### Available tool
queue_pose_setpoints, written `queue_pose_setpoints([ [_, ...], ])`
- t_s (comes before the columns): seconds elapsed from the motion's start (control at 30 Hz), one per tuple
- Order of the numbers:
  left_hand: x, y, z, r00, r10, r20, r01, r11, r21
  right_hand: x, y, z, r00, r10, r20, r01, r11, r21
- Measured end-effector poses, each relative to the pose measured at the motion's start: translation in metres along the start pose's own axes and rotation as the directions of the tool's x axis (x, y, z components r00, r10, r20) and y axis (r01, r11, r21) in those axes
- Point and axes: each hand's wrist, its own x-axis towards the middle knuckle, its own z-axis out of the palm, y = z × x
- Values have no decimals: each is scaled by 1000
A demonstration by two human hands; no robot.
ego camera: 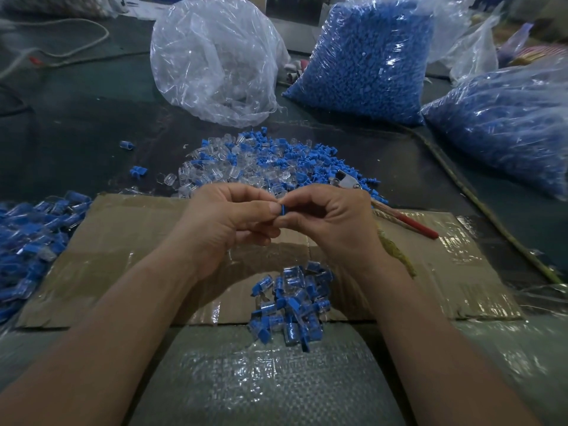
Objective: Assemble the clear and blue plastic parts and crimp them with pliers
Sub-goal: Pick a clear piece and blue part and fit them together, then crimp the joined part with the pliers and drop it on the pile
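Okay, both hands are up over the middle of the flat brown cardboard sheet (123,241), fingertips meeting. Left hand (233,219) and right hand (332,222) each curl in and together pinch one small blue plastic part (282,209) between thumbs and forefingers. Only its blue edge shows; can't tell if a clear piece is on it.

On the near side of the cardboard, just below the wrists, is a small heap of joined clear-and-blue pieces (292,302), spilling onto the grey-green woven plastic sheet (261,379) at the near edge. On the far side, just beyond the hands, a spread pile of loose clear caps and blue plugs (261,164) sits on the dark tabletop (76,118).

Red-handled pliers (412,224) lie right of the right hand, handles on the cardboard, metal head at the loose pile's right edge, no hand on them. At the left edge is a bigger heap of joined blue-and-clear pieces (33,235), right against the cardboard.

Far centre: crumpled clear plastic bag (215,59), a few clear parts at its bottom. Far right: upright clear bag packed with blue plugs (368,56), with a slumped clear bag of blue plugs (507,118) lower right of it. Pale cord (106,32) loops at far left.
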Motion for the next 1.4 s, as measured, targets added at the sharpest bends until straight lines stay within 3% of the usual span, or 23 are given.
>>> queue_pose_setpoints([
  [0.5, 0, 1, 0, 999, 50, -11, -49, 995, 91, -1, -2, 2, 999, -43, 2, 43, 999, -18],
  [0.57, 0, 0, 0, 999, 46, -12, -45, 996, 72, -1, -3, 1, 1000, -3, 17, 3, 1000, -17],
  [0.67, 2, -1, -2, 998, 42, -54, -40, 999, 27, 1, -1, -8, 984, 171, -51, -175, 979, -108],
  [0.73, 3, -1, -3, 995, 51, -82, -51, 999, 8, 4, 5, -23, 948, 269, -172, -304, 924, -230],
  [0.83, 4, -1, -3, 992, 64, -106, -64, 998, -1, 4, 17, -51, 862, 411, -299, -505, 752, -424],
  [0.93, 5, -1, -3, 989, 80, -120, -81, 997, -2, -1, 26, -70, 733, 607, -305, -668, 561, -489],
  [1.07, 4, -1, -4, 990, 86, -114, -88, 996, -11, -5, 28, -80, 620, 746, -243, -708, 399, -583],
  [1.2, 5, -2, -6, 991, 85, -107, -88, 996, -21, -5, 26, -80, 596, 768, -235, -710, 366, -602],
  [1.4, 6, -4, -7, 992, 84, -93, -90, 994, -59, -1, 23, -77, 628, 723, -287, -730, 420, -538],
])
